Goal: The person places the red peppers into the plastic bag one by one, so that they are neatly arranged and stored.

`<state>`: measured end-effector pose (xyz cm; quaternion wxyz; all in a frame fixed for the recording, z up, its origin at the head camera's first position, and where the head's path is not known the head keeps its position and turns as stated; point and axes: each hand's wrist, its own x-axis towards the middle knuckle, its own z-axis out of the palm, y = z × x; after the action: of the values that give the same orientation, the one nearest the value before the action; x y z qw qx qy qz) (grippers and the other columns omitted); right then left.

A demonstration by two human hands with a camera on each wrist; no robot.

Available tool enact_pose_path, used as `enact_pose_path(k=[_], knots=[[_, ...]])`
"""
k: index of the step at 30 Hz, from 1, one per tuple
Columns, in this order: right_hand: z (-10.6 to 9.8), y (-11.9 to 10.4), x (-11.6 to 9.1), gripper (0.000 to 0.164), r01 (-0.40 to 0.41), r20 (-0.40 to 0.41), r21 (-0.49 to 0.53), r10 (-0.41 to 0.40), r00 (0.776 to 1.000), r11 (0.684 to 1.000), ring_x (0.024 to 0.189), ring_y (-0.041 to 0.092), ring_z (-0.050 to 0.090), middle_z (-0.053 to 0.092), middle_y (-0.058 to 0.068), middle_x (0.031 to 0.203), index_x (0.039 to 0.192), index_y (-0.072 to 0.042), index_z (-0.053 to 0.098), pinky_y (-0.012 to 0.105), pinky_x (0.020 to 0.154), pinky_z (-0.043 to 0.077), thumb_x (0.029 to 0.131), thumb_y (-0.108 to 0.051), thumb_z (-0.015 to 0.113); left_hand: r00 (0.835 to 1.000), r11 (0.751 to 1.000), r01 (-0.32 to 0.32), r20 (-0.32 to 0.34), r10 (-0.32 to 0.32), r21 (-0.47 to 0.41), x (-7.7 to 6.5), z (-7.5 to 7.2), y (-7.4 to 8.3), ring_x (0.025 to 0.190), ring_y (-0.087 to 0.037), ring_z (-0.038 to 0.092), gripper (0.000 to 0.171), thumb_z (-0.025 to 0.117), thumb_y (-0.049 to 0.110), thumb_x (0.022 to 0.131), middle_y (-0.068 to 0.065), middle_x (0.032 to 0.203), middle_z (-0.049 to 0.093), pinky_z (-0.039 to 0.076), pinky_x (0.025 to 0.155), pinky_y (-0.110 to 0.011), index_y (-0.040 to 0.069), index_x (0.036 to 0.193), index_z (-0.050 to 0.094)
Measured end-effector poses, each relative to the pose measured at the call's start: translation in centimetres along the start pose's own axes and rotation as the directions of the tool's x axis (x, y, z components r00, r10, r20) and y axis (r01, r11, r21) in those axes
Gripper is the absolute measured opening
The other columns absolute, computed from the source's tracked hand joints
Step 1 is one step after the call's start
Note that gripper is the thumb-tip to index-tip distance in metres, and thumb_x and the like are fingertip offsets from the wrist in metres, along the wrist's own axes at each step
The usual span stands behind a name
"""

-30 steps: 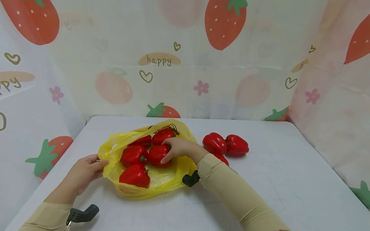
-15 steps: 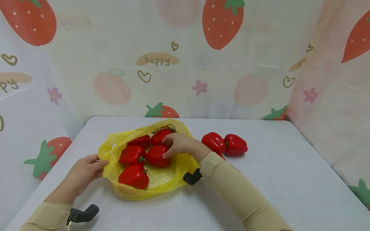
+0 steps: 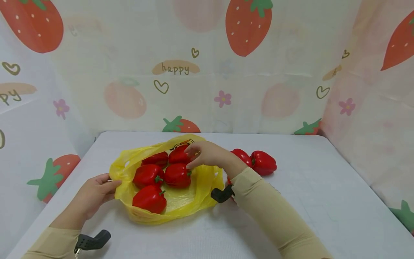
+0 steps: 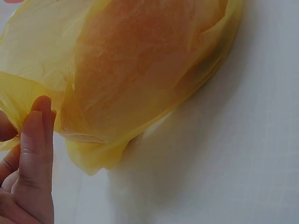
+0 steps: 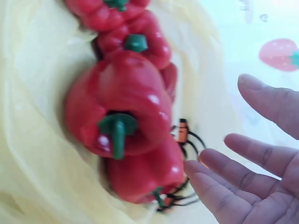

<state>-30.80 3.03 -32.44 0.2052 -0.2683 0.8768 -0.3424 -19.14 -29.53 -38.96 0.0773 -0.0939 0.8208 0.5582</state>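
A yellow plastic bag [image 3: 176, 197] lies with its mouth spread wide. My left hand [image 3: 92, 196] pinches its left edge between thumb and fingers; the left wrist view shows the gathered plastic [image 4: 28, 95] at the fingertips. Several red bell peppers are inside, among them one with a green stem at the right [image 3: 177, 176] and one at the front [image 3: 150, 199]. Over the bag's right side hovers my right hand [image 3: 210, 155], its fingers apart and holding nothing. In the right wrist view that hand [image 5: 252, 182] is beside the nearest bell pepper [image 5: 126, 88], with a gap between.
More red bell peppers [image 3: 263, 162] lie on the white table [image 3: 307, 201] right of the bag, partly covered by the right arm. A black-corded item with orange parts [image 5: 183, 130] sits in the bag's back. Strawberry-print cloth [image 3: 181, 36] surrounds the table.
My right hand has let go of the right-hand bell pepper in the bag and moved up and to the right. That pepper's stem now shows. The left hand has kept its place.
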Motion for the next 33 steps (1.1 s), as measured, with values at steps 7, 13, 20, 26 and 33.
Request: enact_pose_path(k=[7,13,20,26,33], knots=[[-2.1,0.2,-1.7,0.050,0.022,-0.016,0.064,-0.021,1.000,0.998,0.105,0.016,0.057,0.060,0.003,0.115,0.123,-0.013,0.055,0.031,0.087,0.049,0.077,-0.022,0.074,1.000,1.000,0.006,0.002,-0.006,0.001,0.0,0.0,0.0,0.091,-0.012,0.061,0.068,0.054,0.042,0.089,-0.015,0.122,0.054,0.052,0.080,-0.028,-0.003,0.137,0.034],[-3.7,1.4,-3.3,0.050,0.002,-0.047,0.039,0.000,0.999,0.999,0.105,0.016,0.058,0.059,0.001,0.114,0.121,-0.016,0.055,0.031,0.086,0.050,0.077,-0.026,0.074,1.000,1.000,0.005,0.004,-0.005,0.000,-0.1,-0.1,-0.1,0.092,-0.012,0.060,0.068,0.054,0.042,0.090,-0.015,0.123,0.054,0.052,0.080,-0.028,-0.002,0.137,0.035],[-4.9,3.4,-4.7,0.050,-0.056,-0.081,0.034,0.059,0.995,0.998,0.104,0.016,0.058,0.059,0.002,0.114,0.121,-0.015,0.055,0.032,0.084,0.051,0.077,-0.025,0.074,1.000,1.000,-0.009,0.008,0.009,-0.010,-0.1,-0.1,-0.2,0.091,-0.011,0.061,0.067,0.054,0.041,0.090,-0.013,0.121,0.056,0.052,0.080,-0.027,-0.003,0.137,0.035],[-5.3,5.0,-6.3,0.047,-0.079,-0.092,0.011,0.080,0.993,0.997,0.101,0.015,0.059,0.061,0.002,0.111,0.119,-0.017,0.056,0.033,0.086,0.050,0.077,-0.027,0.074,1.000,1.000,-0.012,0.007,0.012,-0.012,0.1,0.0,-0.3,0.091,-0.010,0.061,0.067,0.054,0.041,0.090,-0.013,0.121,0.055,0.052,0.080,-0.027,-0.003,0.137,0.035],[-4.9,6.9,-8.0,0.050,-0.122,-0.108,0.034,0.125,0.986,0.992,0.102,0.019,0.057,0.061,0.005,0.112,0.119,-0.015,0.056,0.035,0.084,0.050,0.076,-0.032,0.074,1.000,1.000,0.003,0.010,-0.003,-0.015,0.2,0.1,-0.2,0.091,-0.010,0.060,0.069,0.055,0.042,0.089,-0.013,0.122,0.055,0.052,0.080,-0.027,-0.002,0.137,0.034]])
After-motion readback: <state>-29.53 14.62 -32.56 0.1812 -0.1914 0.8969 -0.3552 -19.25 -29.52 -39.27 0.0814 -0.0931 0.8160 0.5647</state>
